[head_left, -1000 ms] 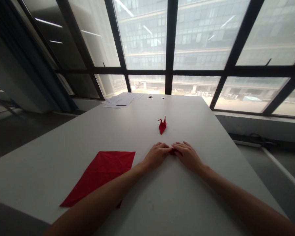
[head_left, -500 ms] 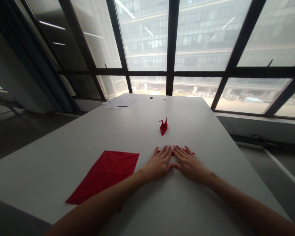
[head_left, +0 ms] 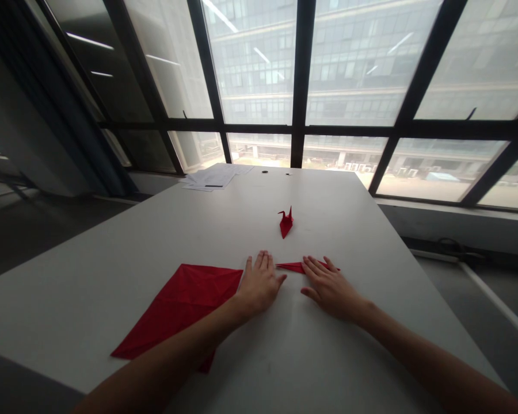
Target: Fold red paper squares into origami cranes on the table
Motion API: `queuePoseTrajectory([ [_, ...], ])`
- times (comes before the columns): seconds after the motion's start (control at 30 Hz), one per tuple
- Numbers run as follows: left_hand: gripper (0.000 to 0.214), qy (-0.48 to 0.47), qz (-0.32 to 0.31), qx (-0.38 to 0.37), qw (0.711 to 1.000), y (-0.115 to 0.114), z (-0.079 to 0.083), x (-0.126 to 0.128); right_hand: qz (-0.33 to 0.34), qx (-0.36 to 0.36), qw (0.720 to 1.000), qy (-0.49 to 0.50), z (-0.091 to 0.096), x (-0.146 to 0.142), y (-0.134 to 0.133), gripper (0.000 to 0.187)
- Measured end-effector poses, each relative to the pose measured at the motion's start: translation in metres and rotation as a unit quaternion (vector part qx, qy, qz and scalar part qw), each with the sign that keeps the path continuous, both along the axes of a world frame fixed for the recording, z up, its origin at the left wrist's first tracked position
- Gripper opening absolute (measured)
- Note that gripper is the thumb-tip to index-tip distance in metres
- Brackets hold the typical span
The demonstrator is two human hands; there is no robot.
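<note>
A narrow strip of folded red paper (head_left: pixel 290 267) lies crosswise on the white table (head_left: pixel 259 218). Over its right part rests my right hand (head_left: pixel 330 287), palm down with the fingers stretched out, hiding that stretch of the paper. My left hand (head_left: pixel 259 284) is flat and open just left of the strip's pointed left end, apart from it. Beyond both hands stands a red origami crane (head_left: pixel 286 223). On the left, a large creased sheet of red paper (head_left: pixel 176 310) lies partly under my left forearm, which covers some of it.
White paper sheets (head_left: pixel 213 177) lie at the table's far left corner, with a dark round hole (head_left: pixel 265 172) near the far edge. Tall windows in dark frames (head_left: pixel 299 86) rise behind the table. A blue curtain (head_left: pixel 69 109) hangs at the left.
My left hand has slid left off the folded paper, uncovering its left end. My right hand has stayed on the paper almost unmoved.
</note>
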State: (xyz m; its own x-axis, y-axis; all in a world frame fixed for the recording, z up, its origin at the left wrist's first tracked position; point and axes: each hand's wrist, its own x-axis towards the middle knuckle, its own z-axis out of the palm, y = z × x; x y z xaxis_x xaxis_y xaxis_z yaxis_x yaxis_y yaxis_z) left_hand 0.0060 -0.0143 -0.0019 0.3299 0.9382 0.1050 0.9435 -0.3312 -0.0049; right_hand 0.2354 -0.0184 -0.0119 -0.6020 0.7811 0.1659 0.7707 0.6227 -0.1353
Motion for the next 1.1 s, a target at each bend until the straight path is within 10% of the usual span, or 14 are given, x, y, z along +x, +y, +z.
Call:
queuePoseTrajectory([
  [0.27, 0.061, -0.038, -0.203, -0.004, 0.978, -0.001, -0.001, 0.020, 0.002, 0.002, 1.000, -0.001, -0.003, 0.000, -0.001, 0.074],
  [0.57, 0.065, -0.053, -0.205, -0.022, 0.977, 0.001, -0.006, 0.019, -0.195, 0.069, 0.978, 0.001, -0.008, 0.001, -0.005, 0.087],
  [0.77, 0.064, -0.050, -0.206, -0.032, 0.977, 0.000, -0.006, 0.018, -0.053, 0.038, 0.998, 0.015, -0.007, -0.015, -0.001, 0.072],
  [1.1, 0.079, -0.018, -0.114, -0.059, 0.992, -0.003, -0.003, 0.002, -0.059, -0.003, 0.998, 0.008, -0.009, -0.014, -0.003, 0.077],
])
